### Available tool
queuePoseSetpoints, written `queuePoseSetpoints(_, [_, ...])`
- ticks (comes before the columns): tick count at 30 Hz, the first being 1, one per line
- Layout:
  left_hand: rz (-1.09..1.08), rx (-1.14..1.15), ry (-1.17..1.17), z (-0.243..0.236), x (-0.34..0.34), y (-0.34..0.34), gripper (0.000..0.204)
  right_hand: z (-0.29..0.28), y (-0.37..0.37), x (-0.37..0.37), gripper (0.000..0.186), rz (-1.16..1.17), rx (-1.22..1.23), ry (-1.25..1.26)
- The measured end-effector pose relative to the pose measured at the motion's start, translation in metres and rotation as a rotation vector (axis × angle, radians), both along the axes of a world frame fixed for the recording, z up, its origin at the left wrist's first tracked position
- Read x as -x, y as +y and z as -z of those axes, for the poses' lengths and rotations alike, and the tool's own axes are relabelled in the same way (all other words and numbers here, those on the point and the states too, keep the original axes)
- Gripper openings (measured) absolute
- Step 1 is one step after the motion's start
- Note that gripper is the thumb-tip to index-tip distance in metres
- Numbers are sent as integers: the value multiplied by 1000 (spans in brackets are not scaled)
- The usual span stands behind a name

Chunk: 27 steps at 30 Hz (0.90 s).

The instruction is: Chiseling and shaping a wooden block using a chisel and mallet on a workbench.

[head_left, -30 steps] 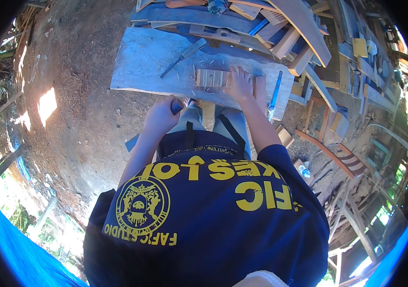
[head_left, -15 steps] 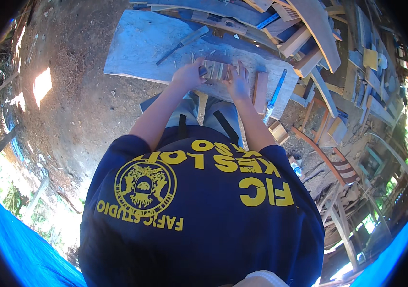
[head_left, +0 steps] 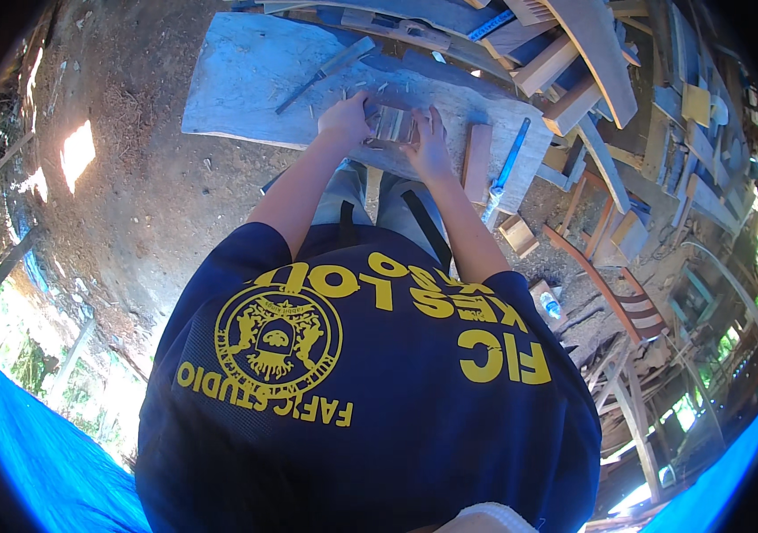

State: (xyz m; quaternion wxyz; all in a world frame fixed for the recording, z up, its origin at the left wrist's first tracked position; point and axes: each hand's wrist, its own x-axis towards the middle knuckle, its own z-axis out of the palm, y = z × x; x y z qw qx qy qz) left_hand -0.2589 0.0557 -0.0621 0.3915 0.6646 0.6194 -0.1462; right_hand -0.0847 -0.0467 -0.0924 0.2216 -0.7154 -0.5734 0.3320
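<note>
Over the near edge of a pale wooden bench (head_left: 246, 80), a small grooved wooden block (head_left: 392, 123) sits between my two hands. My left hand (head_left: 344, 119) is closed on its left end. On the other end are the fingers of my right hand (head_left: 429, 145), thumb and fingertips against the wood. Beyond my left hand lies a slim tool (head_left: 330, 71) with a thin shaft and a wider end; its kind is unclear. A reddish wooden block (head_left: 476, 162) rests to the right of my right hand, beside a long blue tool (head_left: 512, 160).
Wood shavings (head_left: 383, 87) dot the bench top. Stacked boards and curved timber (head_left: 587, 53) crowd the far right. On the dirt floor at right are a small wooden piece (head_left: 518, 235), a bottle (head_left: 549, 305) and a reddish wooden frame (head_left: 605, 284).
The bench and its contents have shifted slightly left and up in view. Both hands stay on the grooved block, which appears tilted a little differently.
</note>
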Motion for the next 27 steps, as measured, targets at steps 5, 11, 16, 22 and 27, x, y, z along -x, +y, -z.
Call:
queuePoseSetpoints(5, [-4,13,9,1,-1,2,64,-7,3,-3,75,-126,-18,-123])
queuePoseSetpoints(11, [-9,23,23,-2,-3,0,65,-3,4,-1,65,-118,-39,-166])
queuePoseSetpoints(16, [-1,35,19,3,1,2,72,-1,18,0,59,-120,64,-97])
queuePoseSetpoints(22, [-23,12,5,5,0,0,68,14,26,-2,55,-127,26,-42])
queuePoseSetpoints(27, [-20,37,16,0,0,0,66,15,25,-2,52,-128,25,-40])
